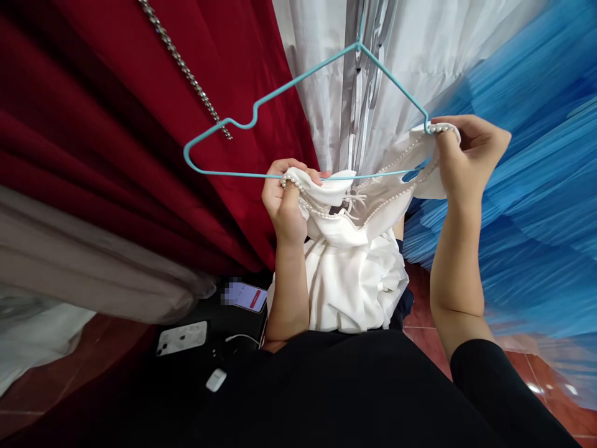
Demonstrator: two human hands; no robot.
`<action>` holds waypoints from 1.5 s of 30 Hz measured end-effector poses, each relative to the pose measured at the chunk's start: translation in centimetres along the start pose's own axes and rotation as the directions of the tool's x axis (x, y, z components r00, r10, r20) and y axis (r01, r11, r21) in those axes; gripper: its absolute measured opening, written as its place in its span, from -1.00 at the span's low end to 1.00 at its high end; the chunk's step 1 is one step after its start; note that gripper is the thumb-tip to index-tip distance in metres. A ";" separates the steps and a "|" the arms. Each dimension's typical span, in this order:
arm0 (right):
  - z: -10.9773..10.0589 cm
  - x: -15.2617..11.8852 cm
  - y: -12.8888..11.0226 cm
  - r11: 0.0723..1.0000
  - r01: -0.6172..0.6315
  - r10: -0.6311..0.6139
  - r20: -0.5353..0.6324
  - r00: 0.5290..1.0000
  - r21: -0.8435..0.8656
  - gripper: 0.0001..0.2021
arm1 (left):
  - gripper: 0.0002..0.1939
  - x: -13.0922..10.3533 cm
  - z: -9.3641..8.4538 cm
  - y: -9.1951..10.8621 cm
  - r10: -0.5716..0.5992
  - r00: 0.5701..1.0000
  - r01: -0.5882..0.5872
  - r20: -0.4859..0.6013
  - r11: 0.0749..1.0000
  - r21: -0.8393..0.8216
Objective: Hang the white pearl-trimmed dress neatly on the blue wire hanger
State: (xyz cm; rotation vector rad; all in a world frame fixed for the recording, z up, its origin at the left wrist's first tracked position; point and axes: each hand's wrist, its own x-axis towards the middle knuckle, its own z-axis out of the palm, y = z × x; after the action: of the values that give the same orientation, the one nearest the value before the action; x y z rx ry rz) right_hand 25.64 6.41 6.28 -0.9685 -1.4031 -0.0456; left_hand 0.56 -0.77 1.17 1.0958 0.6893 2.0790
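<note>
A white dress (354, 274) with pearl-trimmed edges lies bunched over my lap, its upper part raised between my hands. Above it hangs a light blue hanger (303, 79); its right end passes into the dress's right shoulder. My right hand (471, 152) is closed on that pearl-edged shoulder, close to the hanger's right notch. With fingers curled, my left hand (289, 202) grips the other pearl-edged side of the dress near the hanger's bottom bar. The hanger's left end is bare of cloth. Thin white ties dangle in the middle of the neckline.
Red fabric (224, 56) with a beaded strip (186, 71) hangs at left, blue tulle (527, 205) at right. Behind the hanger are white cloth (429, 43) and metal rods. A lit phone (252, 297), a white phone (181, 338) and a small white case (216, 379) lie at lower left.
</note>
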 end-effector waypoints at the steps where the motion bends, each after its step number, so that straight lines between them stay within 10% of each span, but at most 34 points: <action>1: -0.1 0.2 -0.2 0.999 -0.027 0.027 -0.009 1.000 0.046 -0.74 | -0.75 0.1 -0.2 0.0 0.009 1.000 -0.009 0.015 1.000 -0.009; 10: -1.4 1.3 4.6 0.964 -0.150 0.196 -0.207 0.958 0.220 -0.77 | -0.77 0.4 -0.7 -0.5 0.085 0.990 -0.074 0.113 0.992 -0.101; 14: -3.5 -0.4 6.0 0.969 -0.140 0.167 -0.118 0.979 0.204 -0.96 | -0.77 0.4 -0.6 -1.0 0.042 0.991 -0.031 0.125 0.996 -0.083; 24: -1.8 -8.7 0.5 0.931 0.360 -0.354 -0.089 0.931 0.058 -0.84 | -0.75 0.0 0.0 -1.8 -0.004 0.995 0.013 0.100 0.995 -0.096; 32: 2.8 -9.0 -3.8 0.954 0.218 -0.276 0.318 0.907 0.205 -0.69 | -0.74 -0.7 -0.1 -1.0 -0.020 0.979 0.040 0.205 0.995 -0.096; 36: 3.1 -9.1 -3.7 0.977 0.152 -0.186 0.260 0.948 0.147 -0.78 | -0.63 -0.5 -2.2 -1.9 0.008 0.964 -0.002 0.266 1.000 -0.022; 40: 2.7 -9.2 -4.0 0.990 0.113 -0.132 0.259 0.957 0.087 -0.82 | -0.61 1.1 -6.8 -3.1 0.257 0.965 -0.241 -0.042 0.944 0.226; 45: 2.5 -9.0 -4.2 0.995 0.087 -0.099 0.286 0.953 0.057 -0.82 | -0.81 2.6 -10.7 -1.1 0.291 0.932 -0.189 -0.218 0.900 0.393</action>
State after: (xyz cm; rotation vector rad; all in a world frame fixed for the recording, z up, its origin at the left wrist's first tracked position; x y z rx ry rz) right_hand 19.25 0.72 0.69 -0.8970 -1.7112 0.0588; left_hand -9.30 0.45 -3.76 1.1519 1.1671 2.4085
